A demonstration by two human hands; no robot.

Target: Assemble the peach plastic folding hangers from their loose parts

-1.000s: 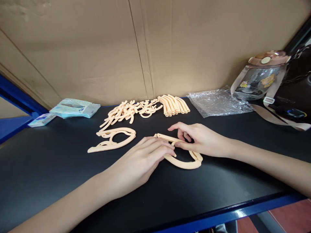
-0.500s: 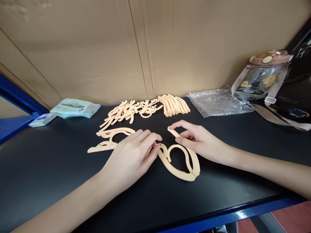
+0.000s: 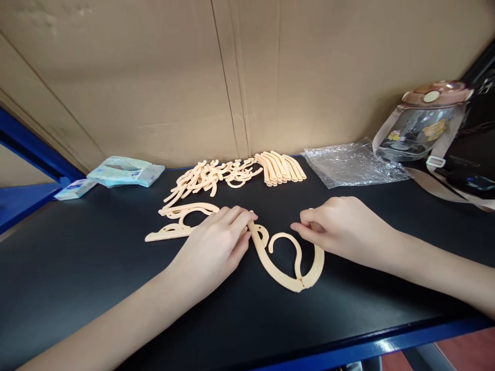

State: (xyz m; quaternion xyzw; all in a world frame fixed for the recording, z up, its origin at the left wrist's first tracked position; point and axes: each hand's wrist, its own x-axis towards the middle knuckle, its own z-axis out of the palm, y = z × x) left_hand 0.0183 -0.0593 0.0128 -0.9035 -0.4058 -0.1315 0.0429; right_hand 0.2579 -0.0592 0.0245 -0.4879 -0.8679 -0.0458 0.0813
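Observation:
A cream folding hanger (image 3: 275, 270) lies on the black tabletop, its two curved arms joined at the near end and its hook between them. The fingers of my left hand (image 3: 218, 237) pinch the far end of its left arm. My right hand (image 3: 342, 226) is closed around the upper part of its right arm, hiding that end. Left of it, partly under my left hand, lies another cream hanger (image 3: 166, 235).
Behind the hangers are a heap of cream hooks and small parts (image 3: 201, 178) and a stack of curved arms (image 3: 280, 169). Tissue packs (image 3: 127, 171) lie at left. At right are a clear plastic bag (image 3: 348, 165) and a strapped bottle (image 3: 419, 126). Cardboard (image 3: 154, 77) stands behind.
My right hand has moved right and wrapped round the hanger's right arm, which has swung outward, so the two arms are spread wider. My left hand keeps its pinch on the left arm.

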